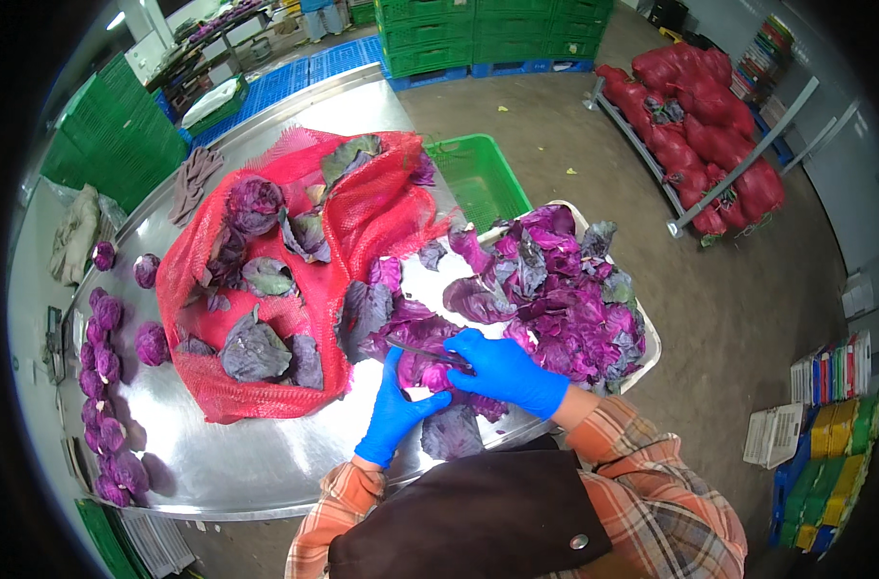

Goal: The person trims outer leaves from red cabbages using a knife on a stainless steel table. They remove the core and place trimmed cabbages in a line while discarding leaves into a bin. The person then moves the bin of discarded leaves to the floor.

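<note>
My right hand (508, 373), in a blue glove, grips a knife (421, 351) whose dark blade points left over the leaves. Under the blade is a red cabbage (433, 378), partly hidden by both hands. Curled around its left side is my left hand (396, 416), also gloved in blue. Loose purple leaves (417, 326) surround the cabbage, and a dark outer leaf (452, 433) lies below it at the table's front edge. To the left, an opened red mesh sack (287, 394) holds a cabbage head (255, 205) and several loose outer leaves.
Several trimmed cabbages (108, 365) line the left edge of the steel table (229, 463). A white bin (653, 347) heaped with leaves stands at right, beside a green crate (483, 174). Farther off are a cart of red sacks (700, 123) and stacked green crates (493, 32).
</note>
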Tool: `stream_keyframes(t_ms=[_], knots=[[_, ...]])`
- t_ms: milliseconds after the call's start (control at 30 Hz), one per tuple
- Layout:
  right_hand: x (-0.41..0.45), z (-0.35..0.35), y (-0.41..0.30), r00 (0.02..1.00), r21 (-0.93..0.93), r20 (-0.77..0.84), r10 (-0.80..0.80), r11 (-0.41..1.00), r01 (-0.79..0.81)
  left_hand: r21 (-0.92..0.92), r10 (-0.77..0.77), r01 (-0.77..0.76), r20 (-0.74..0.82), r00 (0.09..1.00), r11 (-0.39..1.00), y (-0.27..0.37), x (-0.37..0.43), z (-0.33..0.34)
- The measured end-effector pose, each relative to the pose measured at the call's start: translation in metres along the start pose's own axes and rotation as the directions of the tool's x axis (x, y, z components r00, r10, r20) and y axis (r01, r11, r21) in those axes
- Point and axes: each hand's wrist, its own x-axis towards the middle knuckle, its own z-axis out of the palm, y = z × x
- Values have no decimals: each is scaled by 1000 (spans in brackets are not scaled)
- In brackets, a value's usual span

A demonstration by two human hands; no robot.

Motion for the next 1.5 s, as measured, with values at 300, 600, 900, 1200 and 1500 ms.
stream_keyframes(t_ms=[300,600,900,1200,1500], knots=[[-8,-7,37,996,337,-74,48,941,-21,-5,43,-43,232,972,999,7,14,-12],[-4,-19,11,973,-17,-171,-153,988,153,-41,-2,10,190,982,999,8,24,-9],[8,-8,29,976,-156,-135,-170,977,148,13,26,-32,316,948,999,19,39,-11],[-9,-21,74,800,749,-37,599,546,-375,10,97,-112,431,897,994,9,31,-19],[-39,6,89,776,806,47,629,434,-402,92,24,-14,-114,993,996,-2,-7,-3]])
